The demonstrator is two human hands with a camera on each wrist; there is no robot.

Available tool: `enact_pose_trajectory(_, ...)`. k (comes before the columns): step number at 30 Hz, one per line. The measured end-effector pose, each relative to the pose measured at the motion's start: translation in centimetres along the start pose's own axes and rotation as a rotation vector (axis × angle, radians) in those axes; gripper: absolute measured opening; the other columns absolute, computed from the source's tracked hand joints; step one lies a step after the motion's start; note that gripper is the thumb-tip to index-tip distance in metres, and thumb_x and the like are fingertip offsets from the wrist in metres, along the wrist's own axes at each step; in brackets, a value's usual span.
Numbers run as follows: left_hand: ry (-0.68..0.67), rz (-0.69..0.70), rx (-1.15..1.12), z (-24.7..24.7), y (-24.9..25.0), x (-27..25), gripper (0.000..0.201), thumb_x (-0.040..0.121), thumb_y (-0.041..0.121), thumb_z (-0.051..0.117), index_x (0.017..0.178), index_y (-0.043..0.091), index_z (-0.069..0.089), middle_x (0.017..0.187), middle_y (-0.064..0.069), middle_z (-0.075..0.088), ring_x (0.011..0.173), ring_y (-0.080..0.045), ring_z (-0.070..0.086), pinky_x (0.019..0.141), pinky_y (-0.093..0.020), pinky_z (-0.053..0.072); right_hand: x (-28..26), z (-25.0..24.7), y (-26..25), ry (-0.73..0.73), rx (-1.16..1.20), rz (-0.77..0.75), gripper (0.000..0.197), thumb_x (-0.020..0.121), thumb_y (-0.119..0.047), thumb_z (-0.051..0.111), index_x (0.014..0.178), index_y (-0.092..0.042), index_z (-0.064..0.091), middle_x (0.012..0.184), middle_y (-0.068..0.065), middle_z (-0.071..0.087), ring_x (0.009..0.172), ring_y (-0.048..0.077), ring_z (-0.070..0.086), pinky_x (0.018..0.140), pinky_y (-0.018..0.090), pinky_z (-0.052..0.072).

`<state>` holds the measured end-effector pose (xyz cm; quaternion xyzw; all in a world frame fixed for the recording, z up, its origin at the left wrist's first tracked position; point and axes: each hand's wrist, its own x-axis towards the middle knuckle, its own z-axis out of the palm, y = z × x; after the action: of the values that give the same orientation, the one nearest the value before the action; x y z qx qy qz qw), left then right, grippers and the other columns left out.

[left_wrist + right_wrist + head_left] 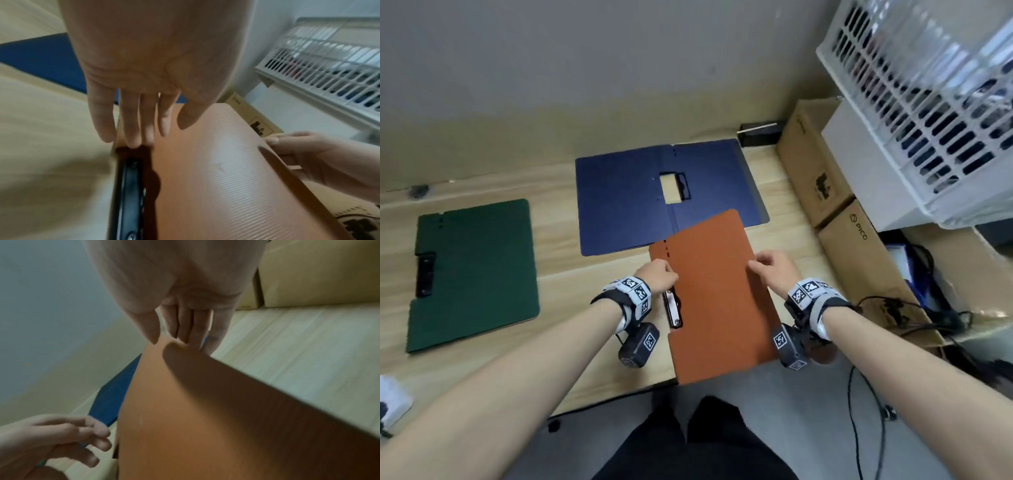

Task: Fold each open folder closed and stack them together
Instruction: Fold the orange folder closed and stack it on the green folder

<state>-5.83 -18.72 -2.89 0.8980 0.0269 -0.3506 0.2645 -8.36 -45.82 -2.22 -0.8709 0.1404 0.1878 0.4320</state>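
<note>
pinching orange folder (717, 301), right hand (304, 146) (thumb shown left-wrist only).

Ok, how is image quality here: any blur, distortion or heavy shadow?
Head view: wide-angle bending at the edges, white crate smeared. Left wrist view: table blurred, orange folder ribbing sharp. Right wrist view: soft throughout, dark shadow across the folder's near right part.

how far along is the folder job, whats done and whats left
Done: the green folder lies closed. In hand: the orange folder, right hand pinching its edge, left hand at its spine. Left: the blue folder lies open; nothing is stacked.
</note>
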Motion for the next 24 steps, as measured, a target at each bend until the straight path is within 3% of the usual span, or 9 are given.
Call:
enact_pose_trajectory(3,0.04,-0.097,-0.001,1.0,-1.7,1.2,0.012,0.083,0.026,0.055,0.081,0.014,0.056,0.077,-0.005,0.058,0.074,-0.028,0.06,0.064,-0.029,0.042,1.5,1.2,1.6,0.018,-0.127,0.063,0.019,0.079,-0.037,0.064,0.091,-0.023,0.071,0.07,-0.008,0.067,0.06,0.013,0.057,0.067,0.031,0.047)
enact_pose_trajectory(5,0.058,-0.16,-0.072,1.8,-2.3,1.5,0.022,0.083,0.026,0.059,0.092,0.006,0.058,0.086,-0.009,0.062,0.083,-0.031,0.064,0.065,-0.03,0.045,2.2,2.0,2.3,0.0,-0.227,0.12,0.019,0.082,-0.036,0.067,0.091,-0.019,0.07,0.066,-0.005,0.064,0.064,0.021,0.061,0.065,0.03,0.048)
enact_pose_trajectory(8,0.109,-0.248,-0.285,3.4,-2.6,2.0,0.036,0.08,0.022,0.063,0.11,0.003,0.058,0.104,-0.011,0.064,0.099,-0.032,0.064,0.081,-0.034,0.052,3.3,3.7,3.1,-0.002,-0.462,0.164,0.035,0.08,-0.045,0.067,0.097,-0.014,0.067,0.096,0.012,0.066,0.086,0.034,0.066,0.076,0.036,0.051)
enact_pose_trajectory(11,0.165,-0.358,-0.508,4.7,-2.5,2.9,0.046,0.066,0.025,0.066,0.106,0.005,0.059,0.1,-0.006,0.067,0.092,-0.027,0.066,0.077,-0.032,0.054,3.9,5.0,2.8,0.043,-0.569,0.172,0.049,0.079,-0.045,0.071,0.108,-0.008,0.058,0.112,0.018,0.056,0.102,0.039,0.06,0.087,0.04,0.049)
enact_pose_trajectory(14,0.189,-0.435,-0.744,4.9,-3.0,3.5,0.048,0.053,0.027,0.072,0.092,0.001,0.068,0.088,-0.013,0.075,0.081,-0.03,0.073,0.078,-0.043,0.062,4.9,4.9,2.6,0.005,-0.485,0.227,0.062,0.071,-0.047,0.08,0.11,-0.009,0.052,0.113,0.014,0.057,0.104,0.037,0.06,0.088,0.039,0.049)
enact_pose_trajectory(17,0.228,-0.501,-0.953,4.2,-3.4,2.7,0.037,0.072,0.02,0.08,0.093,-0.006,0.064,0.09,-0.02,0.074,0.083,-0.034,0.073,0.082,-0.049,0.06,5.9,4.5,2.4,-0.102,-0.459,0.244,0.069,0.058,-0.055,0.086,0.103,-0.013,0.055,0.104,0.007,0.064,0.096,0.03,0.063,0.081,0.034,0.05)
enact_pose_trajectory(20,0.319,-0.531,-1.003,3.9,-4.9,1.7,0.036,0.082,0.026,0.077,0.104,0.002,0.063,0.102,-0.015,0.071,0.093,-0.032,0.07,0.09,-0.047,0.057,5.3,5.4,1.1,-0.216,-0.505,0.185,0.062,0.058,-0.061,0.085,0.091,-0.016,0.058,0.085,-0.001,0.062,0.08,0.024,0.059,0.068,0.03,0.044)
enact_pose_trajectory(24,0.463,-0.578,-1.068,2.5,-7.6,0.0,0.05,0.078,0.031,0.078,0.115,0.001,0.064,0.106,-0.016,0.072,0.091,-0.032,0.07,0.089,-0.049,0.057,5.2,7.9,-1.7,-0.273,-0.441,0.126,0.063,0.058,-0.06,0.085,0.095,-0.019,0.057,0.088,-0.002,0.06,0.086,0.024,0.06,0.07,0.03,0.042)
